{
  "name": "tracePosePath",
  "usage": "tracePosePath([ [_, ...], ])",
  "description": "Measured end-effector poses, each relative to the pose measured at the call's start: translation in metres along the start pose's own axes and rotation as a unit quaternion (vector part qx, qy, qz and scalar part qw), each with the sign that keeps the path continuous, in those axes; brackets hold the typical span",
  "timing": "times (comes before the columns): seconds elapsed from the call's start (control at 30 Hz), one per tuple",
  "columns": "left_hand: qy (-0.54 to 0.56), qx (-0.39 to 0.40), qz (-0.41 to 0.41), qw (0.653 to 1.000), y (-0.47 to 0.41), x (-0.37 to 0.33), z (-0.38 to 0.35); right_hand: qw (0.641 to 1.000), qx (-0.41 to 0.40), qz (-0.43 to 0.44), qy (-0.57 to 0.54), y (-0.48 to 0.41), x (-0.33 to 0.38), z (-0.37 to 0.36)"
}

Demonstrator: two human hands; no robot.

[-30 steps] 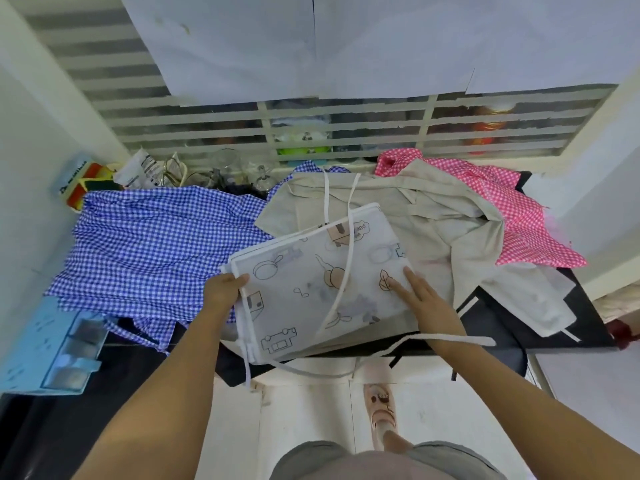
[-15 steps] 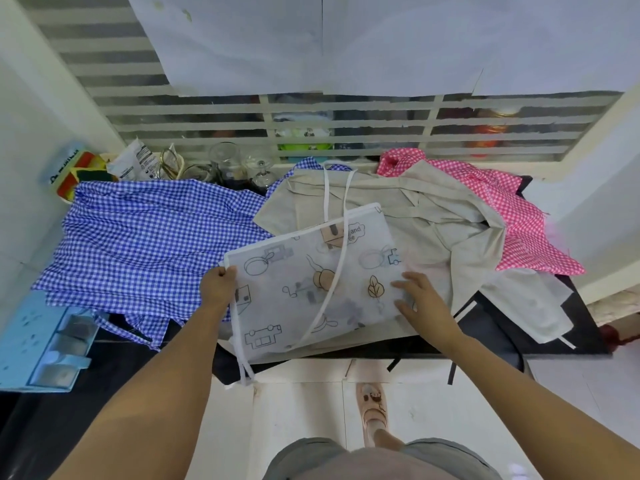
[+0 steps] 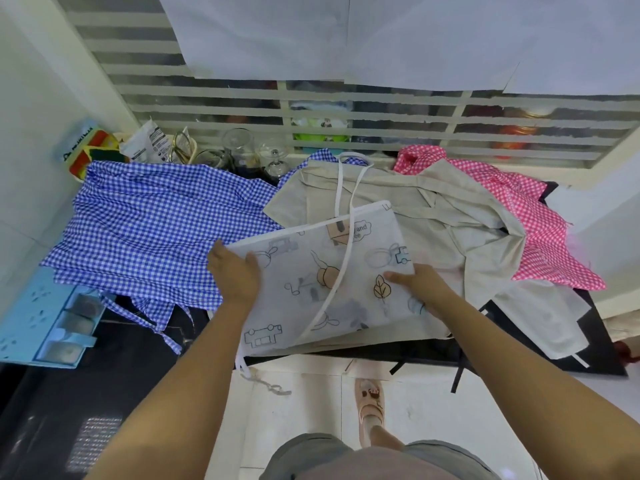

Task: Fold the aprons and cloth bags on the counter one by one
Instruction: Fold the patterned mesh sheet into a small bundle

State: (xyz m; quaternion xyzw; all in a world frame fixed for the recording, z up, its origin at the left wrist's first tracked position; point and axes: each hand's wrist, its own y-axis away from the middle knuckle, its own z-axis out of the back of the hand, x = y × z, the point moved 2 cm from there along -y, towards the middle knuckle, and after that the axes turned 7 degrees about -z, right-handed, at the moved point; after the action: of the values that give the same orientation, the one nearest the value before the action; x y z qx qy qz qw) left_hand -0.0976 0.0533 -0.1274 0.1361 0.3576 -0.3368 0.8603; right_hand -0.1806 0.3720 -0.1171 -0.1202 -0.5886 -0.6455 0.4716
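Observation:
A folded white apron (image 3: 332, 271) with cartoon prints and white ties lies at the counter's front, on top of a beige cloth (image 3: 433, 216). My left hand (image 3: 235, 275) grips the apron's left edge. At the right side, my right hand (image 3: 419, 284) holds the apron's lower right corner, which is slightly lifted. A blue gingham apron (image 3: 156, 237) is spread out to the left. Behind the beige cloth at the right lies a pink gingham apron (image 3: 540, 237).
Glass jars (image 3: 242, 150), a packet (image 3: 147, 143) and a colourful box (image 3: 86, 154) stand at the back left against the slatted window. A light blue rack (image 3: 41, 323) sits at the left. The black counter's edge (image 3: 519, 362) runs along the front, and my foot (image 3: 370, 403) shows on the tiled floor below.
My left hand has slid up along the apron's left edge. My right hand has moved to the right corner and lifted it slightly. The view has tilted a little.

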Motion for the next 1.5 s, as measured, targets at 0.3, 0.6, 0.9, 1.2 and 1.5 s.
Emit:
tracePosePath([
  [0.3, -0.197, 0.19, -0.402, 0.874, 0.11, -0.045, -0.078, 0.995, -0.06, 0.075, 0.021, -0.006, 0.044, 0.032],
  [0.6, -0.245, 0.345, -0.377, 0.824, 0.103, -0.09, -0.132, 0.982, -0.159, 0.047, 0.095, -0.005, 0.065, 0.147],
  [0.9, -0.232, 0.371, -0.364, 0.822, 0.092, -0.086, -0.138, 0.875, -0.177, 0.341, 0.295, 0.033, -0.01, 0.039],
  [1.2, -0.205, 0.217, -0.389, 0.872, 0.018, -0.113, -0.093, 0.858, -0.128, 0.337, 0.367, -0.002, -0.057, -0.043],
  [1.5, -0.247, 0.272, -0.232, 0.901, -0.044, -0.132, -0.09, 0.827, -0.15, 0.361, 0.403, -0.014, -0.034, -0.046],
])
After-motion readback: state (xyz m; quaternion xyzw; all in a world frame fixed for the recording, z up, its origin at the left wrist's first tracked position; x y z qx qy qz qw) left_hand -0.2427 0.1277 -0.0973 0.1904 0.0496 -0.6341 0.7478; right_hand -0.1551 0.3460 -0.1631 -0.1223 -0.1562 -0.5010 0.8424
